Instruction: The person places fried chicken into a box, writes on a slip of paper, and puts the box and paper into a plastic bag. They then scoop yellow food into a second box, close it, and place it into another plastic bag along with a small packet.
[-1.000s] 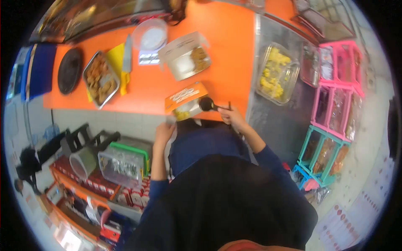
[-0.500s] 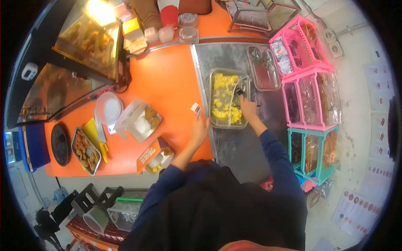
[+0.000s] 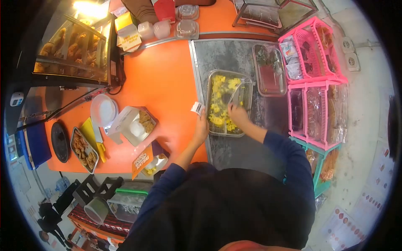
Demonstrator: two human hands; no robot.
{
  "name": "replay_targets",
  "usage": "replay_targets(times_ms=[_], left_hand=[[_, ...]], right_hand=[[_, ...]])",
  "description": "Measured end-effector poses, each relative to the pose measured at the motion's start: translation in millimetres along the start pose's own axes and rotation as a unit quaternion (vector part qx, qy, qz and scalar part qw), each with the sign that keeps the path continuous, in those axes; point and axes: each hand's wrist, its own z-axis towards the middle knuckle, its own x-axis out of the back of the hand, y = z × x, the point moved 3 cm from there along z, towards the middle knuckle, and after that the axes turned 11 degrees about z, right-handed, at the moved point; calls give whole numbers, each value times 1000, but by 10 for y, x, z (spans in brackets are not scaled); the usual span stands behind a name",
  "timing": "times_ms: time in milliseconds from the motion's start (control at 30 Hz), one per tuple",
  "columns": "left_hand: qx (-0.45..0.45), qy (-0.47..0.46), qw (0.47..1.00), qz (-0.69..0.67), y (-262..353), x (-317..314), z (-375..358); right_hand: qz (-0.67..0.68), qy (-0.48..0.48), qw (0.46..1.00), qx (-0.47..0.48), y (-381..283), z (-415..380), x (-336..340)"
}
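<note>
My left hand [image 3: 201, 126] is closed on a small white packet with black print [image 3: 197, 108], held up beside the container's left edge. The clear rectangular container [image 3: 209, 90] holds crumbled yellow scrambled egg [image 3: 218, 85], spread in patches along its left and lower parts. Over the middle of that container, my right hand [image 3: 238, 116] has its fingers curled together, pointing down. What those fingers hold is hidden. A clear curved edge [image 3: 236, 93] rises just above the fingertips.
An open box with rice and fried chicken [image 3: 146, 121] and an orange-printed box [image 3: 144, 160] stand on the orange counter. Farther left are a knife [image 3: 98, 136] and a metal tray of fried chicken [image 3: 72, 146]. Pink racks [image 3: 318, 81] stand right, beside another clear container [image 3: 270, 93].
My right hand has moved left and slightly down over the container, and the black piece at its fingertips no longer shows. My left hand still holds the packet; the whole view has shifted slightly.
</note>
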Motion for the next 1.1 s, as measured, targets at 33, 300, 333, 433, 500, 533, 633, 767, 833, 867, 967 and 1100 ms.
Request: replay_targets(times_ms=[33, 300, 333, 433, 500, 533, 633, 767, 833, 867, 967, 1100], left_hand=[[-2, 3, 1000, -2, -4, -2, 38], [40, 12, 998, -37, -7, -13, -40], [13, 48, 998, -39, 18, 11, -34], [42, 15, 998, -37, -8, -9, -11], [49, 15, 998, -42, -11, 58, -29], [61, -13, 997, -50, -7, 100, -43], [44, 0, 998, -36, 69, 429, -152], [26, 71, 995, -71, 168, 1405, -501], [117, 83, 987, -68, 258, 2120, -768], [195, 80, 975, -71, 202, 2402, -941], [155, 227, 955, -113, -67, 3106, -1465], [221, 338, 911, -86, -386, 3782, -2273]], right_hand=[[-4, 2, 1000, 9, -173, -185, -12], [421, -191, 885, -59, 9, -589, 550], [495, -161, 852, -53, 140, -602, 477], [646, -85, 755, -67, 349, -642, -143], [747, -223, 609, -143, 528, -692, -68], [805, -353, 425, -217, 562, -763, -55], [864, -309, 317, -238, 649, -960, 111], [889, -256, 273, -263, 753, -1077, 345], [895, -229, 279, -264, 679, -987, 526], [898, -201, 284, -269, 600, -909, 659], [906, -183, 297, -240, 94, -420, 1242], [922, -253, 274, -100, -1082, 463, 1691]])
